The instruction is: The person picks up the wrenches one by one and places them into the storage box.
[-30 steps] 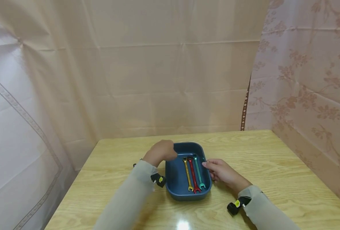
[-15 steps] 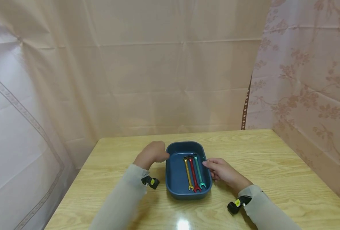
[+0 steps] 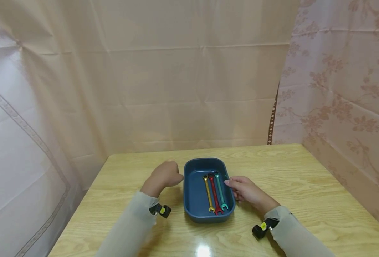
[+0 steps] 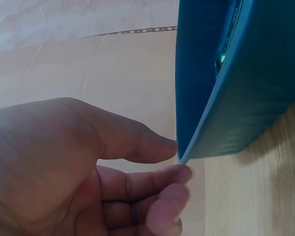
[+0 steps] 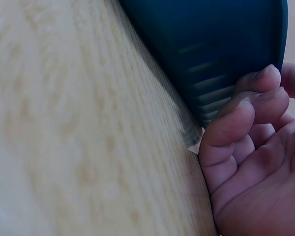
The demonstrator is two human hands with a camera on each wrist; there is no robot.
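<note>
Left of the right grip (image 3: 248, 191) pinching it, the tray (image 3: 193, 194) holds three wrenches (image 3: 214, 193), hidden from the right-wrist view. Left grip (image 3: 164, 175): cannot tell.

tray (image 4: 255, 73) cut off in both wrist views; left hand (image 3: 164, 175), most fingers apparently hidden in head view

Beige cloth (image 3: 189, 78) behind | floral cloth (image 3: 343, 100) right | wood-grain table (image 3: 266, 171) | bright glare (image 3: 203, 250)
</note>
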